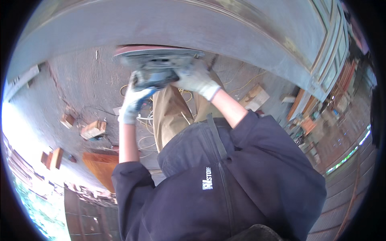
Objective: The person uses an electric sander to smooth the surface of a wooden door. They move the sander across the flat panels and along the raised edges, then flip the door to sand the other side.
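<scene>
Both my hands wear whitish work gloves with blue parts. Between them is a grey-blue belt sander (155, 66), smeared by motion, with a reddish belt along its far side. That belt lies at the near edge of a large greyish wooden panel (120, 30), apparently touching it. My left hand (134, 96) is closed around the left rear part of the sander, its fingers partly hidden. On the right side of the body, my right hand (195, 80) grips it; the fingertips are blurred.
Wood blocks (93, 129) lie on the grey floor (76, 88) at left, near an orange-brown wooden piece (100, 166). Loose cords (146, 142) run around my legs. Another wood block (255, 97) sits right of my knees. Framed panelling (329, 44) and scattered items stand far right.
</scene>
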Motion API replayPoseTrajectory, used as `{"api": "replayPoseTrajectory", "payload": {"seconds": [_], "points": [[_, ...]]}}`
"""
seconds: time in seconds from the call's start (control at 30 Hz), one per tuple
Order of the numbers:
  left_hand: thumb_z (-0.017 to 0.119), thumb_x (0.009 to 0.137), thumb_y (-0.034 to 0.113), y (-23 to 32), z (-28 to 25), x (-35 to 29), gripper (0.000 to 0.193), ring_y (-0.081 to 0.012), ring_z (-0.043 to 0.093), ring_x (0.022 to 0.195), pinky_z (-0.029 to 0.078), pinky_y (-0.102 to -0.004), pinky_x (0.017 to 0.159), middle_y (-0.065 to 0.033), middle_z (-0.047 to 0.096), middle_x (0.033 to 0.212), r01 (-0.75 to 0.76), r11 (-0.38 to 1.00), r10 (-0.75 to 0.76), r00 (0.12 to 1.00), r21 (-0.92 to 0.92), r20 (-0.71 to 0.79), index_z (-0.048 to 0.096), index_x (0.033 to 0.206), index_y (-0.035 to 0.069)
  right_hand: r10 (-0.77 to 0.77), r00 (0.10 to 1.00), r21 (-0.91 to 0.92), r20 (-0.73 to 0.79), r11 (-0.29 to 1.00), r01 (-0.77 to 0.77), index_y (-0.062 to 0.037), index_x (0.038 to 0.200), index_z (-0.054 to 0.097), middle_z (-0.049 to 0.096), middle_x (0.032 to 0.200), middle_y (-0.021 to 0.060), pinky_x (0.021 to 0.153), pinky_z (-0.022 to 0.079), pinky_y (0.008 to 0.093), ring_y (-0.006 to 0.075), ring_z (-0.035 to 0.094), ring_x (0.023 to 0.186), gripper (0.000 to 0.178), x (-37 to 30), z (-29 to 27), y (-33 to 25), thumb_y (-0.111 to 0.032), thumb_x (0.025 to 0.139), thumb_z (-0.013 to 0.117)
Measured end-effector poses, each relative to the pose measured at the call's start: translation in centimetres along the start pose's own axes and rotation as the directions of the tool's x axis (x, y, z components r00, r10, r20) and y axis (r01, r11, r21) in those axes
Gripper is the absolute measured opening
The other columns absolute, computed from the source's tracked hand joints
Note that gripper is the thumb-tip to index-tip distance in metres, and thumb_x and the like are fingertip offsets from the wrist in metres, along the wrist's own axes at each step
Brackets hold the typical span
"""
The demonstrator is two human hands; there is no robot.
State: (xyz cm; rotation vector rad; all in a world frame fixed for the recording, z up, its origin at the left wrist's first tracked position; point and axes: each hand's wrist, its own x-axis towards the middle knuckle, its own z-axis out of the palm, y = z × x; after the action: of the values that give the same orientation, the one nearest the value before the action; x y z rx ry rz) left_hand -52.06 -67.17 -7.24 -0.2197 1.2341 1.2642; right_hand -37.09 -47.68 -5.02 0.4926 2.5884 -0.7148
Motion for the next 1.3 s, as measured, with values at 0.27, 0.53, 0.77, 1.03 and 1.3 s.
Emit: {"api": "replayPoseTrajectory", "payload": {"seconds": [0.27,0.53,0.77,1.03,1.3], "points": [[0.079,0.078,0.027,1.9,-3.2,-2.8,0.058,-0.0103,0.056,0.078,0.046,-0.0238,0.063,-0.0008,0.062,0.100,0.018,0.992,-0.011,0.999,0.122,-0.053,0.054,0.126,0.006,-0.043,0.996,0.229,-0.075,0.972,0.059,-0.0144,0.105,0.064,0.068,0.098,0.0107,0.075,0.056,0.0425,0.0269,0.068,0.087,0.039,3.0,0.3,-2.4,-0.042,0.078,0.065],[0.077,0.076,0.005,-8.4,4.7,-0.7,0.073,-0.0145,0.064,0.088,0.053,-0.0275,0.079,-0.0093,0.065,0.112,0.190,0.979,-0.184,0.980,0.078,-0.080,0.040,0.139,0.002,-0.017,0.997,0.156,0.069,0.988,0.006,-0.0092,0.112,0.063,0.069,0.099,0.0107,0.081,0.052,0.0385,0.0262,0.067,0.091,0.046,-7.1,-0.4,7.0,-0.043,0.081,0.067],[0.085,0.070,0.006,-18.4,25.9,2.1,0.093,-0.0254,0.058,0.118,0.052,-0.0378,0.098,-0.0145,0.054,0.134,0.201,0.979,-0.201,0.979,0.023,-0.019,0.030,0.145,0.006,0.057,0.989,0.086,-0.135,0.995,-0.046,-0.0140,0.107,0.067,0.069,0.102,0.0086,0.079,0.053,0.0385,0.0255,0.066,0.090,0.040,-22.0,0.1,23.0,-0.046,0.083,0.063],[0.080,0.078,0.005,-30.9,47.8,4.2,0.102,-0.0268,0.059,0.116,0.053,-0.0386,0.096,-0.0209,0.052,0.133,0.367,0.924,-0.335,0.912,-0.109,0.236,0.012,0.153,0.007,0.179,0.980,-0.015,-0.092,0.983,-0.181,-0.0135,0.109,0.069,0.069,0.106,0.0087,0.080,0.052,0.0413,0.0259,0.066,0.092,0.039,-41.5,-1.7,38.9,-0.038,0.079,0.068],[0.083,0.072,-0.001,-32.4,48.6,5.2,0.112,-0.0313,0.057,0.119,0.052,-0.0381,0.097,-0.0269,0.045,0.138,0.285,0.921,-0.234,0.949,-0.264,0.210,0.004,0.152,-0.001,0.264,0.948,-0.124,0.178,0.962,-0.245,-0.0124,0.113,0.068,0.068,0.112,0.0110,0.086,0.051,0.0429,0.0292,0.066,0.097,0.051,-40.8,-2.0,39.5,-0.048,0.076,0.069]]}}
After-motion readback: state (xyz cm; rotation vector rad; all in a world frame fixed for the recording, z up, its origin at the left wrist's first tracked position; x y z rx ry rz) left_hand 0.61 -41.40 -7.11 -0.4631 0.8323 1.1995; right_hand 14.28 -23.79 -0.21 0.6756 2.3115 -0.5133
